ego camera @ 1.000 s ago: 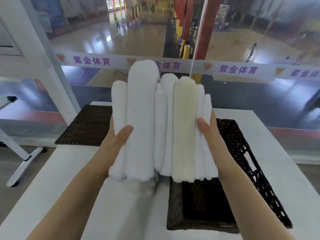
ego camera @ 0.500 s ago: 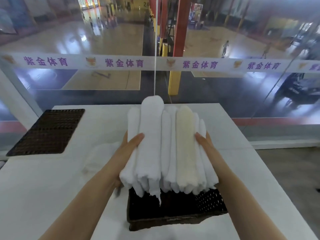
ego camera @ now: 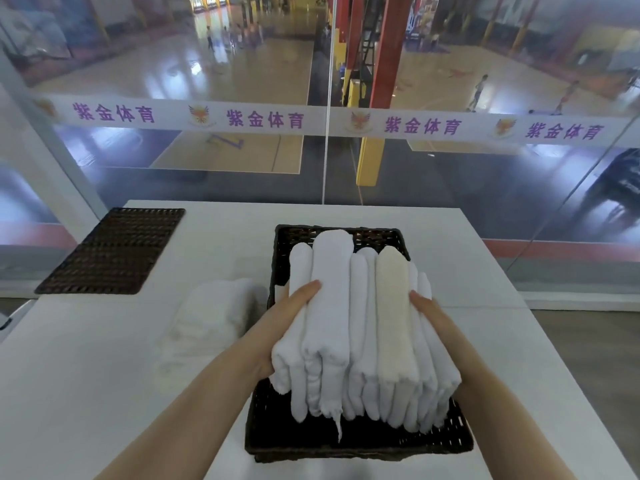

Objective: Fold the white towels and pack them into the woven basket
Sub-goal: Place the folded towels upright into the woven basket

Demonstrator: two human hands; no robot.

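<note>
A flat woven mat [ego camera: 110, 250] lay far left on the white table [ego camera: 79, 375], a loose towel [ego camera: 211, 313] beside it. Our left hand [ego camera: 277, 327] and right hand [ego camera: 433, 323] gripped the folded towel stack [ego camera: 363, 327] — thumbs on top — over the woven basket [ego camera: 360, 441].

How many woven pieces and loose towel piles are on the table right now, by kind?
Woven basket: 1
Flat woven lid: 1
Towel bundle between left hand and right hand: 1
Loose towel pile beside the basket: 1
Total: 4
</note>
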